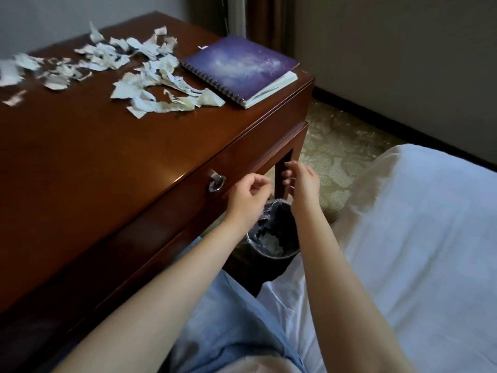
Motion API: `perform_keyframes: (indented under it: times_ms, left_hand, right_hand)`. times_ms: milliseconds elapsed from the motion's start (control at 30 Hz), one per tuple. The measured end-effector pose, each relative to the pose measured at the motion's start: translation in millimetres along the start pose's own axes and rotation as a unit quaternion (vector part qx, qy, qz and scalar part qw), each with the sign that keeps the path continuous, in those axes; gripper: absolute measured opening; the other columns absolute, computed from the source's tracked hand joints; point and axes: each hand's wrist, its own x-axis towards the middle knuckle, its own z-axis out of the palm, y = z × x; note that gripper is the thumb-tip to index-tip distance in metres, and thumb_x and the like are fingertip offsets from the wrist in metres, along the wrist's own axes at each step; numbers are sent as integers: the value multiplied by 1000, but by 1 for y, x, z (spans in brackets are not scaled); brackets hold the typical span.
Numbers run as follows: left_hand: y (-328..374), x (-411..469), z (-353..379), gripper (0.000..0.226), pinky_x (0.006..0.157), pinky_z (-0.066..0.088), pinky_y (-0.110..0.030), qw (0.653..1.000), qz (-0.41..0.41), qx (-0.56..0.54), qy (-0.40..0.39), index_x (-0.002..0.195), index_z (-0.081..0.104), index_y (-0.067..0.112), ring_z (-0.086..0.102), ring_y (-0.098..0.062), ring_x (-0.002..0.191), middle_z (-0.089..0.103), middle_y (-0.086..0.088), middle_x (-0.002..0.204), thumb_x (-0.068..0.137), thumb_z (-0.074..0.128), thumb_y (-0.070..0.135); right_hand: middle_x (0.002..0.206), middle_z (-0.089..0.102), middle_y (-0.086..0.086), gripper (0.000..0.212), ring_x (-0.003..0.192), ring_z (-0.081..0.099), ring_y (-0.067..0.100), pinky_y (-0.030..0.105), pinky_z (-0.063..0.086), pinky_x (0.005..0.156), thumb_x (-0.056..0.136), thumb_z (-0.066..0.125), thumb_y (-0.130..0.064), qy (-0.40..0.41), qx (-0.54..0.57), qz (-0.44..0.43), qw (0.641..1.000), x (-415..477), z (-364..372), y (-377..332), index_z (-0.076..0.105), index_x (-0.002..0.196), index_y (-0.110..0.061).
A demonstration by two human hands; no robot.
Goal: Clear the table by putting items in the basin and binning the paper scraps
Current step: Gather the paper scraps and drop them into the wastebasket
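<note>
Scraps (150, 76), far half of surface (80, 157): likely light, limp, flyaway; I'd gather bunches, pinching from above. My left grip (248, 195), right grip (301, 181): loosely curled, empty, over bin (282, 255).

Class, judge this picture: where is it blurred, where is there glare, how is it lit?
Head view: dim, soft light; paper scraps at the far left smear into blur, those beside the notebook look sharper; a pale sheen on the table near the drawer pull.
</note>
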Motion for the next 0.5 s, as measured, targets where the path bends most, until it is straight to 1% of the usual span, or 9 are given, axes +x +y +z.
perform_keyframes:
  times_ms: [67,100,200,267,333,400,433,467,500]
  left_hand:
    - [23,-12,-16,12,74,52,-28,998,62,-15,19,82,62,25,64,-15,87,66,4,86,87,58,16]
    - [36,-17,-24,12,74,53,-28,995,91,-23,27,82,62,24,65,-14,87,65,4,85,87,57,14]
    - [71,-26,-50,12,65,51,-18,984,163,-49,59,84,61,19,65,-4,75,64,6,80,89,56,9]
    - [87,-24,-69,14,65,51,-19,976,191,-46,92,83,61,21,64,-5,72,65,6,79,89,56,10]
    - [97,-17,-90,15,68,53,-21,972,198,-40,122,82,61,21,64,-4,70,65,5,79,89,55,10]
    - [101,-7,-110,13,70,52,-24,970,188,-31,151,83,61,19,63,-3,69,64,4,80,89,55,9]
    - [101,-2,-119,12,71,51,-26,970,179,-26,165,83,61,18,63,-4,70,64,4,80,89,55,9]
    - [101,3,-128,13,72,51,-28,969,171,-15,180,82,61,18,63,-8,72,64,3,81,88,55,9]
    - [100,8,-137,13,71,51,-30,967,165,1,195,80,60,19,63,-13,74,65,2,81,87,55,9]
  right_hand:
    - [59,54,-1,17,47,44,9,19,34,48,89,53,-8,-51,-8,-53,997,-21,14,-19,63,76,-13]
    - [60,55,-1,17,48,46,10,18,36,48,88,53,-7,-72,-3,-75,995,-30,22,-29,65,77,-12]
    - [58,57,0,15,48,49,11,18,41,47,89,55,-5,-110,5,-127,986,-51,48,-57,65,79,-10]
    - [56,57,0,15,48,49,11,17,42,48,90,55,-6,-131,-7,-156,979,-61,68,-70,64,79,-10]
    - [60,58,0,15,51,52,11,20,44,51,90,56,-8,-144,-50,-192,970,-67,88,-77,64,79,-13]
    - [67,62,-3,14,64,58,13,27,47,62,88,58,-12,-133,-139,-244,950,-67,109,-78,66,78,-19]
    - [72,65,-4,13,72,60,14,28,48,67,86,58,-14,-123,-185,-269,937,-67,119,-77,66,79,-21]
    - [79,67,-5,12,78,61,13,25,47,70,86,57,-15,-118,-223,-290,923,-66,129,-76,67,83,-21]
    - [87,68,-4,12,83,60,12,21,45,69,87,56,-15,-118,-260,-309,907,-67,138,-75,67,90,-20]
